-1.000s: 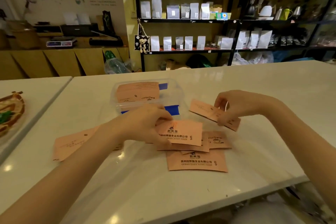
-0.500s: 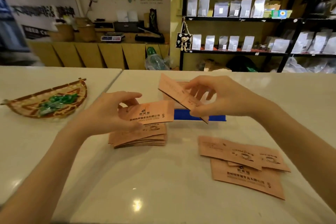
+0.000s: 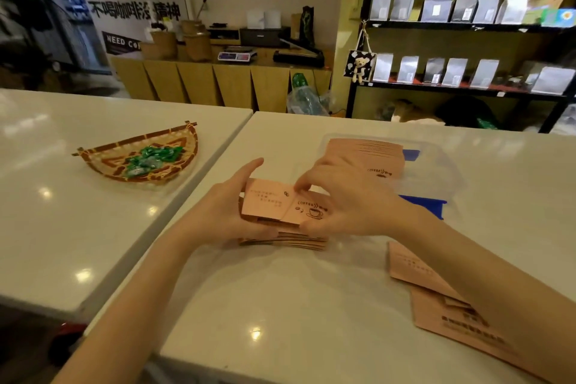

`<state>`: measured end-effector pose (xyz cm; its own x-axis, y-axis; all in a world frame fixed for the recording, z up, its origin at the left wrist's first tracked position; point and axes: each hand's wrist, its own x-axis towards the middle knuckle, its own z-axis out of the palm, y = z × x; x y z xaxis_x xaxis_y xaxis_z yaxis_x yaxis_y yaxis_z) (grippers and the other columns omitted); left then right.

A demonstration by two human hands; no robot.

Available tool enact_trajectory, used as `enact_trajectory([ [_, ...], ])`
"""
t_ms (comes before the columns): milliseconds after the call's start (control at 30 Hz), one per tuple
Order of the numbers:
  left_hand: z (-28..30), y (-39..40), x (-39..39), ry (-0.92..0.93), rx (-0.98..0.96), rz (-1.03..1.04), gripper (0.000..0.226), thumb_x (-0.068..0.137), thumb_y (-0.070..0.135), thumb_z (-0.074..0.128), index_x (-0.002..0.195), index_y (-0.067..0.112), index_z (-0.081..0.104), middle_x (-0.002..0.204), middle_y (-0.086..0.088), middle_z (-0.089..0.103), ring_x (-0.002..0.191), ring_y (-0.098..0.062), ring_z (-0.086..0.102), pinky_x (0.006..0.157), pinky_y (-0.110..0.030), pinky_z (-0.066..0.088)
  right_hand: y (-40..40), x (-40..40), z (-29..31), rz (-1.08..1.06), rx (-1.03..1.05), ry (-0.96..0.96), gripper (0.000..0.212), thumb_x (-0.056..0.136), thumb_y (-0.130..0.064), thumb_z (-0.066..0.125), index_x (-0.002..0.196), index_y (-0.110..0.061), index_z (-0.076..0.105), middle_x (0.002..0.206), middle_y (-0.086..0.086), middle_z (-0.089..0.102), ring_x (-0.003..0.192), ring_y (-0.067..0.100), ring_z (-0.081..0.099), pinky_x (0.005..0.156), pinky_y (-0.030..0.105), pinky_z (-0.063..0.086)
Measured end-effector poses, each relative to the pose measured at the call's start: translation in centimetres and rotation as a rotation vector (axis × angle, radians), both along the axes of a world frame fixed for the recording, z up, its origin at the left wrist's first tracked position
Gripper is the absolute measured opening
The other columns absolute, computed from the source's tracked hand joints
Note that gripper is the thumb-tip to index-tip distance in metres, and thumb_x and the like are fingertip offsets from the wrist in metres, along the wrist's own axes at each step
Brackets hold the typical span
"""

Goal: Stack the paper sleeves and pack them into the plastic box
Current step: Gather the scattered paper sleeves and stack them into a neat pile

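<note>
Half a second earlier two sleeves were held apart in the air; now they have been brought together over the small stack [image 3: 282, 241], and the top paper sleeve [image 3: 274, 204] is gripped at its left end by the closed fingers of the left hand [image 3: 224, 212] and pressed at its right end by the curled fingertips of the right hand [image 3: 346, 199]. The plastic box [image 3: 436, 171], already holding a pile of sleeves, is seen just behind the right hand. Loose sleeves [image 3: 436, 299] are spread near the table's front right edge, partly under the right forearm. Bare white tabletop [image 3: 280, 305] is left open in front of the stack. A woven basket [image 3: 140, 156] is set on the neighbouring table, and shelves of pouches [image 3: 467, 40] are lined along the back wall.
</note>
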<state>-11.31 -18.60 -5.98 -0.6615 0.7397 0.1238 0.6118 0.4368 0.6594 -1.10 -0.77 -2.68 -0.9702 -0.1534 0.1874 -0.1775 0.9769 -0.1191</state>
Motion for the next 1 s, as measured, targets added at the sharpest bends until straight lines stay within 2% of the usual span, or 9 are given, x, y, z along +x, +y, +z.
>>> enact_trajectory([
  [133, -0.6, -0.2, -0.4, -0.037, -0.009, 0.000, 0.107, 0.057, 0.037, 0.081, 0.137, 0.041, 0.009, 0.119, 0.004, 0.052, 0.108, -0.016, 0.049, 0.088, -0.027, 0.046, -0.4, -0.2, -0.6, -0.003, -0.060, -0.021, 0.060, 0.071, -0.047, 0.063, 0.126, -0.030, 0.042, 0.123, -0.011, 0.053, 0.115, 0.010, 0.038, 0.092, 0.021, 0.021],
  [300, -0.8, -0.4, -0.6, -0.029, -0.095, -0.007, 0.103, 0.049, 0.052, 0.075, 0.135, 0.039, 0.019, 0.122, 0.011, 0.045, 0.116, -0.012, 0.042, 0.089, -0.022, 0.043, -0.5, -0.2, -1.1, -0.009, -0.075, -0.067, 0.065, 0.072, -0.049, 0.062, 0.129, -0.029, 0.038, 0.128, -0.009, 0.052, 0.121, 0.009, 0.037, 0.105, 0.027, 0.021],
  [433, 0.1, 0.0, 0.0, 0.073, -0.128, -0.019, 0.087, 0.055, 0.052, 0.073, 0.130, 0.038, 0.032, 0.137, 0.009, 0.038, 0.126, -0.012, 0.033, 0.098, -0.025, 0.032, 0.0, 0.5, -0.7, -0.021, -0.127, -0.056, 0.069, 0.071, -0.050, 0.064, 0.130, -0.029, 0.036, 0.128, -0.010, 0.050, 0.120, 0.008, 0.035, 0.102, 0.026, 0.026],
  [567, 2.5, 1.8, 1.5, 0.203, -0.069, -0.053, 0.073, 0.060, 0.046, 0.074, 0.125, 0.036, 0.041, 0.136, 0.011, 0.039, 0.121, -0.009, 0.036, 0.100, -0.026, 0.031, 1.6, 2.6, 0.5, -0.057, -0.255, -0.013, 0.070, 0.069, -0.051, 0.066, 0.129, -0.031, 0.036, 0.127, -0.010, 0.049, 0.116, 0.007, 0.039, 0.099, 0.029, 0.036],
  [700, 4.3, 4.7, 3.8, 0.272, -0.004, -0.216, 0.070, 0.059, 0.053, 0.070, 0.122, 0.039, 0.044, 0.127, 0.019, 0.044, 0.108, 0.005, 0.035, 0.094, -0.018, 0.034, 3.9, 5.6, 1.4, -0.122, -0.341, 0.024, 0.073, 0.066, -0.055, 0.067, 0.128, -0.039, 0.031, 0.121, -0.015, 0.049, 0.108, -0.001, 0.045, 0.091, 0.021, 0.040],
  [800, 4.8, 7.3, 5.8, 0.299, -0.079, -0.404, 0.072, 0.060, 0.057, 0.068, 0.125, 0.042, 0.040, 0.124, 0.026, 0.042, 0.109, 0.008, 0.034, 0.088, -0.013, 0.029, 5.6, 8.4, 1.8, -0.227, -0.380, 0.008, 0.079, 0.064, -0.051, 0.070, 0.129, -0.045, 0.025, 0.116, -0.020, 0.048, 0.103, -0.008, 0.044, 0.085, 0.013, 0.036],
  [900, 4.9, 9.9, 7.7, 0.324, -0.195, -0.540, 0.076, 0.064, 0.055, 0.068, 0.130, 0.037, 0.036, 0.135, 0.021, 0.041, 0.121, 0.001, 0.035, 0.098, -0.020, 0.031, 7.3, 11.7, 2.1, -0.338, -0.383, -0.001, 0.079, 0.062, -0.049, 0.072, 0.128, -0.041, 0.031, 0.117, -0.017, 0.051, 0.105, -0.002, 0.046, 0.092, 0.021, 0.036],
  [1000, 4.5, 12.3, 9.2, 0.329, -0.311, -0.626, 0.076, 0.064, 0.049, 0.071, 0.130, 0.033, 0.037, 0.135, 0.015, 0.045, 0.119, -0.003, 0.040, 0.097, -0.021, 0.033, 8.6, 14.7, 1.5, -0.446, -0.357, -0.082, 0.070, 0.061, -0.049, 0.074, 0.122, -0.039, 0.041, 0.120, -0.016, 0.051, 0.110, 0.004, 0.044, 0.094, 0.025, 0.035],
])
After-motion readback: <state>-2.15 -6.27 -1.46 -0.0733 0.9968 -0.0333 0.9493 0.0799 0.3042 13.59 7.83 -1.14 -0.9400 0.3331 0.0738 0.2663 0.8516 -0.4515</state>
